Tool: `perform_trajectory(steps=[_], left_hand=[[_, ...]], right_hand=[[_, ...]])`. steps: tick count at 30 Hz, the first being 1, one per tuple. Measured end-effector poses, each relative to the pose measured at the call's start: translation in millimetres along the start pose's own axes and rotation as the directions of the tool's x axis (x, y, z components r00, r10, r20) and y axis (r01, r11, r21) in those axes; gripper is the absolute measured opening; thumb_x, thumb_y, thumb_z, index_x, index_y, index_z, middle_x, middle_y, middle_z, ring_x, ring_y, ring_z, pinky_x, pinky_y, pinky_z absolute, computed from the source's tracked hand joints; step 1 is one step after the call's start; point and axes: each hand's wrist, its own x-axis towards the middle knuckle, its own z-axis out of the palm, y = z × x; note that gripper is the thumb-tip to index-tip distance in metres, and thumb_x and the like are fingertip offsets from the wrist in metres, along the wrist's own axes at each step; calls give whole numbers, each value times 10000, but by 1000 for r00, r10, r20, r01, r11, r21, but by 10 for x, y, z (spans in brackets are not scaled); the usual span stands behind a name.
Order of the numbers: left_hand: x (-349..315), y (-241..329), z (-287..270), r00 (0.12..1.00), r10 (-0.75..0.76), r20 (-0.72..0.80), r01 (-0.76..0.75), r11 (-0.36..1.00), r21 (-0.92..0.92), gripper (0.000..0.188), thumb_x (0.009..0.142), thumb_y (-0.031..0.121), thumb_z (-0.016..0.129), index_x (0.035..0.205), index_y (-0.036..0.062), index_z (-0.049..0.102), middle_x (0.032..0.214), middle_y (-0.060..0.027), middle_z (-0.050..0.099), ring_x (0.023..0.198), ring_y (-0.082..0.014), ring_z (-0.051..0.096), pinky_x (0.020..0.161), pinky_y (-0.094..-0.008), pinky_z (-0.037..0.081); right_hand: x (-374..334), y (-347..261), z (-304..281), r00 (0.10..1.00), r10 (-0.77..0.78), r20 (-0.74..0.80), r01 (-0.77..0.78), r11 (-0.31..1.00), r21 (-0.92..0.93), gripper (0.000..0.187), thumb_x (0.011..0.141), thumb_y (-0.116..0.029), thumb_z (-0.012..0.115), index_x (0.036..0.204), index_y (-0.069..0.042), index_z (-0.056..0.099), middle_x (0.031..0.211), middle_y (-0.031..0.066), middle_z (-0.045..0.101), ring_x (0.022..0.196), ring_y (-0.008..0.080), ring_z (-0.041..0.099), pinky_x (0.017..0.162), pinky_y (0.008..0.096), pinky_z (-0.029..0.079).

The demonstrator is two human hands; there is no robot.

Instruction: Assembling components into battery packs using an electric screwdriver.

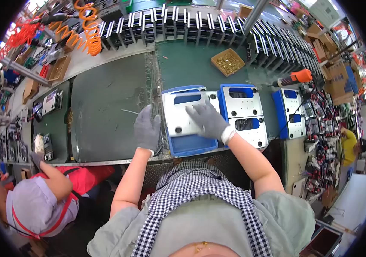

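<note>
My left hand [147, 129], in a grey glove, is beside the left edge of a blue tray [193, 147] with its fingers stretched out and nothing in them. The tray bears a white metal plate [181, 113] with a cut-out slot and round black spots. Over that plate's right part lies my right hand [209, 121], also gloved, fingers spread; whether its fingertips touch the plate I cannot tell. A second blue tray [223, 104] stands right of it, with two similar white metal plates [246, 103] in it.
Further right stand another blue tray [279, 115] and an orange power screwdriver [296, 78]. A carton of small brass-coloured parts [228, 62] lies behind the trays. Rows of dark metal frames [174, 25] line the back. At left, a co-worker [46, 192] reaches to the bench.
</note>
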Motion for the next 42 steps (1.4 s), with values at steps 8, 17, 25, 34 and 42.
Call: perform_trajectory(steps=[8,17,25,34,42], left_hand=[[786,224,1214,748,294,595,-311,947,-78,414,965,364,551,1316,153,608,1063,-163,703,973,-356,660,862,-460,503],[947,106,1528,699,411,585,-443,891,-98,351,978,393,566,1261,211,665,885,-145,714,848,-349,675,795,-435,519],[858,-21,1472,658,445,608,-524,850,-55,353,1006,377,522,1293,208,642,852,-130,696,800,-325,665,724,-460,498],[454,961,1611,744,666,57,-645,737,-201,529,996,395,575,1327,-17,571,1273,-214,625,1170,-377,581,961,-468,468],[-1340,3074,1887,97,987,130,-494,162,-854,518,987,292,589,1400,-8,506,1299,-242,593,1191,-402,556,1015,-467,421]], right_hand=[[-595,-639,586,986,137,94,-146,984,99,876,681,-193,754,1482,-120,406,1305,183,494,1264,352,454,1206,528,199],[-642,-592,596,947,170,272,-159,985,-63,964,737,-472,796,1526,-148,349,1402,149,487,1393,347,375,1231,508,117],[-556,-648,467,950,192,247,-199,980,5,800,798,-258,720,1514,-147,381,1385,142,506,1388,341,387,1226,522,114],[-1919,-935,760,774,581,-252,-543,813,208,798,706,-339,756,1439,-188,480,1457,173,446,1382,366,376,1197,546,198],[-4301,-3003,432,-452,699,-554,-891,-381,247,504,647,-177,699,1121,-65,570,1018,133,521,1012,335,515,919,469,398]])
